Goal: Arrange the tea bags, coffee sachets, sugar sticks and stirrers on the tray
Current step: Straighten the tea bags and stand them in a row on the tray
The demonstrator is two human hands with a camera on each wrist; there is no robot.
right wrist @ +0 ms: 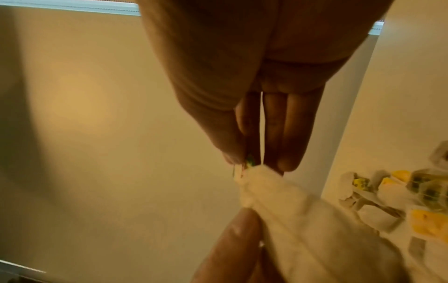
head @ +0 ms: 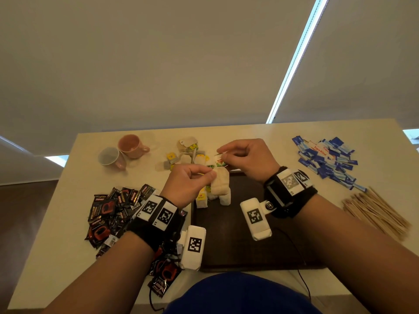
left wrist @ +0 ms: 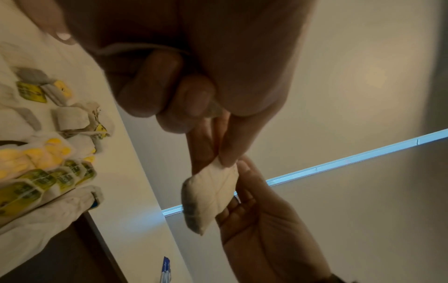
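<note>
Both hands are raised over the far edge of the dark tray (head: 238, 245), sharing one tea bag (head: 221, 181). The left hand (head: 188, 184) pinches the bag's top corner between thumb and forefinger, the other fingers curled. The right hand (head: 244, 158) pinches the bag's green-and-white paper tag (head: 219, 160) between thumb and forefinger, its remaining fingers held straighter. The bag hangs between the two hands, clear of the tray.

Progress, judged from the layout, is at an early stage. Only a few tea bags (head: 203, 198) stand on the tray, directly below the left hand. A loose heap of tea bags (head: 186, 155) remains on the table just beyond both hands. The coffee sachets (head: 113, 209) lie in a pile outside the left wrist, the blue sugar sticks (head: 326, 157) well out beyond the right hand, and the wooden stirrers (head: 376, 211) outside the right forearm; none of these three groups is on the tray. Two mugs (head: 122, 152) stand beyond the left hand.
</note>
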